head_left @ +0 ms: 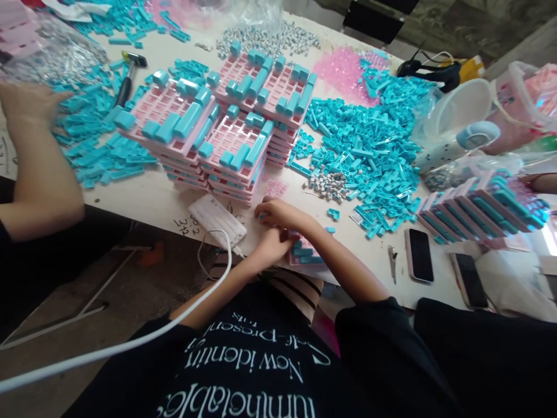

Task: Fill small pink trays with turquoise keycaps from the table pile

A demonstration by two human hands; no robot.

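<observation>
My left hand (275, 247) is at the table's front edge, its curled fingers beside a pink tray with teal pieces (307, 253). Reaching across from the right, my right hand (281, 213) is just above it, with its fingers bent together near a small teal bit. What either hand grips is too small to make out. My right forearm partly covers the tray. Just beyond my hands lies a little patch of pink beads (277, 188). Close to my left hand rests a white power bank (217, 220) with a cable.
Stacks of pink trays (237, 139) stand ahead. Loose teal pieces (369, 145) spread to the right, more (96, 139) to the left near a hammer (129, 75). Phones (420, 255) and a metal clip (392, 262) lie right. Another person's arm (41, 157) reaches in at left.
</observation>
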